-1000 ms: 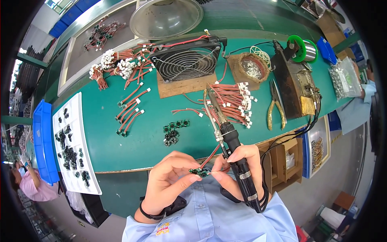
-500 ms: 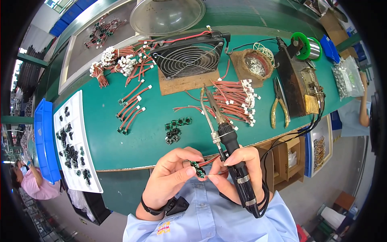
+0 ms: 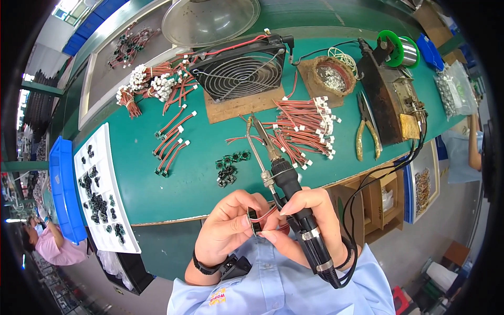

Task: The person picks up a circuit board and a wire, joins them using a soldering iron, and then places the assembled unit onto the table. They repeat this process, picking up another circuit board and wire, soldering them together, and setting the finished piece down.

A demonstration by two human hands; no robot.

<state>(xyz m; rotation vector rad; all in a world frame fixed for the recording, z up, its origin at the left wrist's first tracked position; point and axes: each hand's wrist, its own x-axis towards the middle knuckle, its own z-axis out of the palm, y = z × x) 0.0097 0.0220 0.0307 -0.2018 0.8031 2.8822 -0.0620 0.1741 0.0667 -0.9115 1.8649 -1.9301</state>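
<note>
My left hand is closed, pinching a small green and black circuit board near the table's front edge. Red wires run from this board toward my right hand, whose fingertips touch its lower end. That same right hand is wrapped around a black soldering iron with a thin metal feed tube along its side. The iron's tip points up and away, above the green mat and clear of the board. Just beyond my hands lie several small boards in a cluster.
Red-wired connector leads are heaped beyond the iron. A black fan, a solder-filled pot, pliers and a solder reel stand further back. At left are a white parts tray and a blue bin.
The board has turned more edge-on between my fingers. The iron's tip has swung slightly left, and both hands stay close together.
</note>
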